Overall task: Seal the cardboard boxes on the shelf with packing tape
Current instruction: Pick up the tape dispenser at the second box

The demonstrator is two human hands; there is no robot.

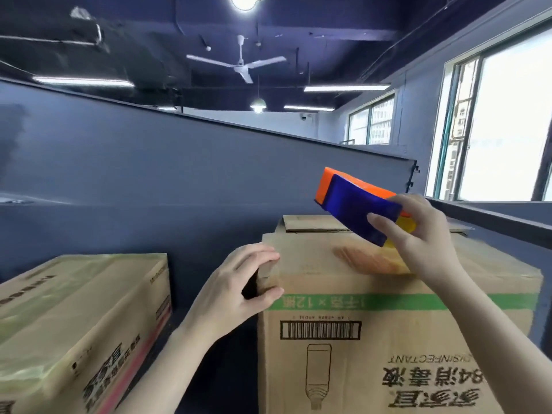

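Note:
A tall cardboard box (pixel 388 339) with a green stripe, a barcode and upside-down print stands in front of me. My left hand (pixel 239 291) grips its upper left corner, fingers over the top edge and thumb on the front. My right hand (pixel 424 234) holds an orange and blue tape dispenser (pixel 355 204) tilted just above the box's top, with yellowish tape showing under the palm. A second, lower cardboard box (pixel 74 324) lies to the left, its top covered with glossy tape.
A dark grey partition wall (pixel 149 162) rises right behind both boxes. Another grey ledge (pixel 493 222) runs along the right side, below large windows (pixel 507 130). A narrow gap separates the two boxes.

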